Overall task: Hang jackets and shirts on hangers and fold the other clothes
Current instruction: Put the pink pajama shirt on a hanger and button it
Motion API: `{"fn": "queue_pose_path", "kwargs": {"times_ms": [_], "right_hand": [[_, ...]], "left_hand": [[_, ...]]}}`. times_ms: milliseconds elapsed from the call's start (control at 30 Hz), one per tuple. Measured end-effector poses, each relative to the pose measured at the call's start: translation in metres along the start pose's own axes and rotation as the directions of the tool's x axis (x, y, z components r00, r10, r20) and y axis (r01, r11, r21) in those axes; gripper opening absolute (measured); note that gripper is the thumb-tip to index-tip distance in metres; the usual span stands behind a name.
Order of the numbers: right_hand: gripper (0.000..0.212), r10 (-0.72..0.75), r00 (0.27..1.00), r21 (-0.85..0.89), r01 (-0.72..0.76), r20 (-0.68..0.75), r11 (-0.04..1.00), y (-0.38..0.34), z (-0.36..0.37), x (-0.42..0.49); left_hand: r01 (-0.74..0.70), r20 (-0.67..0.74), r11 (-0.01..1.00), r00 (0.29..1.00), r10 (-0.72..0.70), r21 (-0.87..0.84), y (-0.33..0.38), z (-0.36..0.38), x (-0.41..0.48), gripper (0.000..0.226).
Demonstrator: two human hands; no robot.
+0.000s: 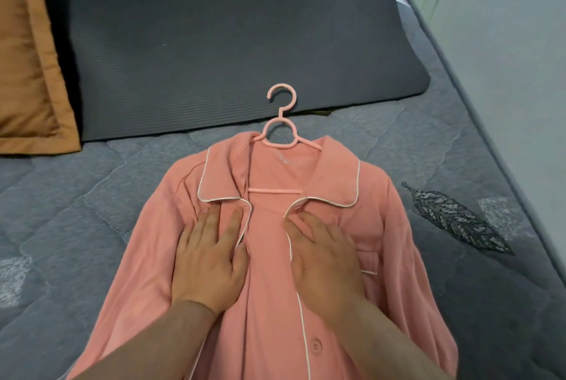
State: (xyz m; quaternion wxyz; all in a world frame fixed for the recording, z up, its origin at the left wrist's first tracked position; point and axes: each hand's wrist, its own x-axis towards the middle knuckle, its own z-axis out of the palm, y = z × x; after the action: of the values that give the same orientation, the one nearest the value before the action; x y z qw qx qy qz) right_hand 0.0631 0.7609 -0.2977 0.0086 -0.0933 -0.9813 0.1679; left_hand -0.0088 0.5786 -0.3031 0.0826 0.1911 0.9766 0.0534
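Pink shirt (275,257) sits on hanger (280,131), hook at 12; left hand (211,260) and right hand (324,263) press flat, holding nothing. Buttoning's probably next.

The bed (76,211) has a grey quilted cover with a stitched feather pattern at the right. A pink shirt (269,303) lies flat on it in the near middle, with a pink hanger (280,131) inside the collar. A dark grey pillow (232,43) lies far, an orange cushion (27,58) far left.
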Motion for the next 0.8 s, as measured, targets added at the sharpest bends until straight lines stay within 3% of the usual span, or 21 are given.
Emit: {"fn": "queue_pose_path", "kwargs": {"times_ms": [100,200,267,367,467,600,700,800], "right_hand": [[0.059,0.021,0.998,-0.007,-0.021,0.053,1.0,-0.007,-0.007,0.005],[0.056,-0.016,1.0,0.059,0.017,-0.019,0.998,-0.009,0.0,0.021],[0.044,0.035,0.996,0.131,-0.025,-0.077,0.991,-0.008,0.006,0.038],[0.023,0.246,0.959,0.353,-0.184,-0.14,0.917,-0.013,0.01,0.054],[0.009,0.246,0.933,0.337,-0.151,-0.262,0.929,-0.021,0.016,0.051],[0.007,0.271,0.943,0.311,-0.203,-0.194,0.928,-0.021,0.007,0.06],[0.007,0.242,0.966,0.348,-0.199,-0.086,0.916,-0.029,-0.003,0.077],[0.012,0.211,0.976,0.511,-0.154,-0.055,0.846,-0.034,-0.001,0.076]], "left_hand": [[0.013,0.041,0.999,0.999,-0.012,-0.035,-0.001,-0.003,0.0,0.058],[0.0,0.004,0.996,1.0,0.0,-0.085,-0.005,-0.005,-0.003,0.056],[-0.026,-0.055,0.99,0.998,0.019,-0.136,-0.006,-0.006,-0.004,0.053],[-0.012,-0.131,0.986,0.991,-0.01,-0.165,-0.004,-0.017,0.006,0.042],[0.06,0.023,0.998,0.998,-0.06,-0.034,0.012,-0.042,0.026,0.026],[0.127,-0.034,0.934,0.989,-0.146,-0.333,0.019,-0.048,0.045,0.008],[0.118,-0.078,0.72,0.97,-0.232,-0.684,0.026,-0.048,0.059,0.023],[0.016,-0.116,0.657,0.981,-0.157,-0.753,0.044,-0.041,0.065,0.011]]}}
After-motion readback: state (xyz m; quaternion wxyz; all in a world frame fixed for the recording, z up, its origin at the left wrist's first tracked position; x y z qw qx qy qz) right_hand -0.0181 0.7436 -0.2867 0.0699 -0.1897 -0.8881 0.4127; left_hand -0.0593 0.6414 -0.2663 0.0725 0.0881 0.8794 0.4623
